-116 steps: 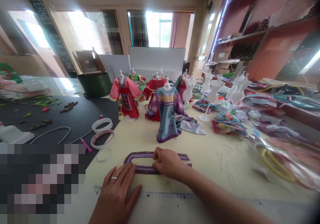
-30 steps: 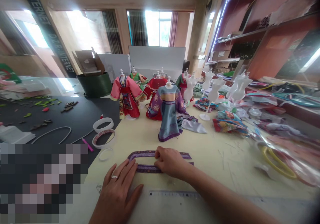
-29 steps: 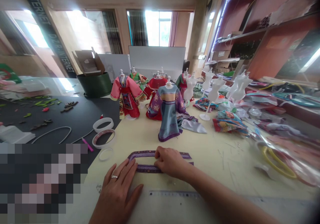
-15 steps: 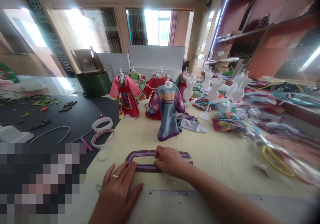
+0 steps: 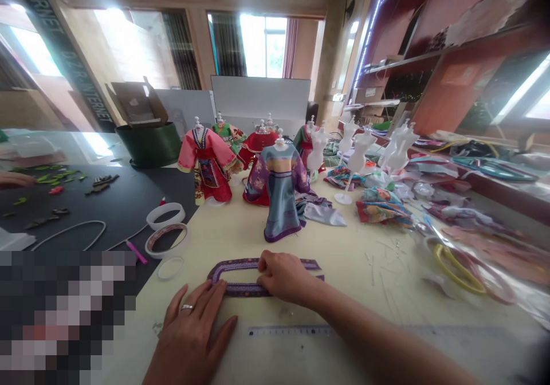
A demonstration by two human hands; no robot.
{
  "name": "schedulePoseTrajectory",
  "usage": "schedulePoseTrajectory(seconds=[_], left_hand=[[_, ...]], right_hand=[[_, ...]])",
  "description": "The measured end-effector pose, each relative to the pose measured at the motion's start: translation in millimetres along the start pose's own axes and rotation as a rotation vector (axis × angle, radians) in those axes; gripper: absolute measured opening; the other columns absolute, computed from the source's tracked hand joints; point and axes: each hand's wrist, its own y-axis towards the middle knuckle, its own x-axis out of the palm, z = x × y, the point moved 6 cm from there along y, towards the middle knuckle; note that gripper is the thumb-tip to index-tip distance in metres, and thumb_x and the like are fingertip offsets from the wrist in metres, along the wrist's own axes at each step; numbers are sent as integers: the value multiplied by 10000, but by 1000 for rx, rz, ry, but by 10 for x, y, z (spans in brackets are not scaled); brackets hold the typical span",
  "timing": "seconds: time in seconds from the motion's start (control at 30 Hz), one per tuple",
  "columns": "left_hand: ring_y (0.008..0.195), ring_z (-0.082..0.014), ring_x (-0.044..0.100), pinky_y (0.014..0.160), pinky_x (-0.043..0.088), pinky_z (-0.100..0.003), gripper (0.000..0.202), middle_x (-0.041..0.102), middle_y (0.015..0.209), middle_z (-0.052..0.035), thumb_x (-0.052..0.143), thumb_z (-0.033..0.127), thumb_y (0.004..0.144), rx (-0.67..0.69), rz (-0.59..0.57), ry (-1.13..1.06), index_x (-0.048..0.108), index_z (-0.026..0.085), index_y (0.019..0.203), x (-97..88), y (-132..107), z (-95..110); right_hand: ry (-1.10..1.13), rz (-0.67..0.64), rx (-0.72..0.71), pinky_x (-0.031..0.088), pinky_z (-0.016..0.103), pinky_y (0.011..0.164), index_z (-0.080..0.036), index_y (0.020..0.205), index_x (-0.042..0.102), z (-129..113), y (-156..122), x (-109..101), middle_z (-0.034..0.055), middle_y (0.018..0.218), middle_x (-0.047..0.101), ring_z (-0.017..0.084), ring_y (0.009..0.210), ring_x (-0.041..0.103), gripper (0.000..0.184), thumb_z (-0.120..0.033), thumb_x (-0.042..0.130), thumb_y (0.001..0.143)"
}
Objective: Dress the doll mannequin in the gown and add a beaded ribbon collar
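A purple patterned fabric band (image 5: 235, 266), folded into a long loop, lies on the cream table (image 5: 352, 270) in front of me. My right hand (image 5: 286, 277) rests on its middle with fingers curled, pressing it down. My left hand (image 5: 193, 330) lies flat and open on the table, fingertips touching the band's near left edge; a ring is on one finger. A clear ruler (image 5: 301, 332) lies just below my right forearm.
Small mannequins in doll dresses stand behind: blue-purple (image 5: 281, 193), pink-red (image 5: 204, 164). Bare white mannequins (image 5: 358, 156) and cloth piles (image 5: 380, 207) lie to the right. Tape rolls (image 5: 165, 233) sit left by a black mat (image 5: 86, 207). Another person's hand (image 5: 12, 180) shows at far left.
My hands and the band stay as they were. The view has shifted slightly, and another person's hand has appeared at the far left edge.
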Motion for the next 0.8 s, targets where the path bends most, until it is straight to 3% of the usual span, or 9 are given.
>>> schedulePoseTrajectory(seconds=[0.6, 0.8], left_hand=[[1102, -270, 510, 1004, 274, -480, 477, 598, 1165, -124, 501, 359, 821, -30, -49, -55, 462, 115, 1229, -57, 33, 41], [1228, -281, 391, 1001, 278, -464, 502, 432, 1343, -146, 447, 380, 848, -29, -100, -2, 435, 94, 1261, -69, 71, 45]], right_hand=[[110, -46, 24, 294, 222, 549, -185, 837, 571, 28, 3, -44, 22, 769, 619, 145, 666, 526, 131, -204, 527, 715], [227, -69, 15, 328, 218, 546, -166, 841, 583, 81, 11, -37, 22, 724, 630, 127, 616, 532, 158, -155, 468, 732]])
